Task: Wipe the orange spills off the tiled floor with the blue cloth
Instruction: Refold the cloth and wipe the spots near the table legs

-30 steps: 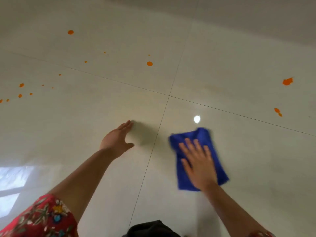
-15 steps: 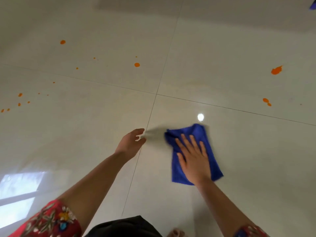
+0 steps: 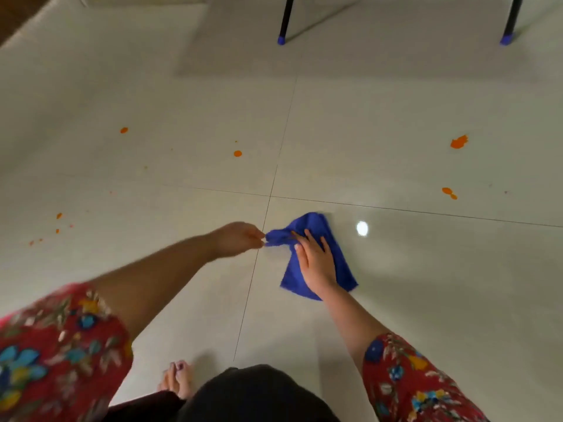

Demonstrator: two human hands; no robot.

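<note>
Whole view is showing tiled floor (image 3: 396,315), glossy pale tiles. On it, near centre, the blue cloth (image 3: 315,225) is lying just right of a grout line (image 3: 250,287). It is crumpled and part-folded, its left corner bunching into a twist and its lower edge fanning out flat. It looks soft and limp, and no orange staining is showing on it that I can make out.

The right hand (image 3: 316,264) is pressing down on the cloth, grip apart, fingers straight and flat. The left hand (image 3: 236,239) is reaching across, grip pinching together on the cloth's left corner, with slight blur there.

Step, as I judge it: the person is rearranging or refolding the cloth, not wiping a spot. The next move is calling for flattening it under the palm, then sliding it out to a spill.

The orange spills (image 3: 458,142) are sitting unwiped. The biggest splat and a double drop (image 3: 448,192) are well apart to the right. A round drop (image 3: 237,153) and another (image 3: 123,130) are lying beyond the hands, and tiny specks (image 3: 58,222) are sitting far left.
</note>
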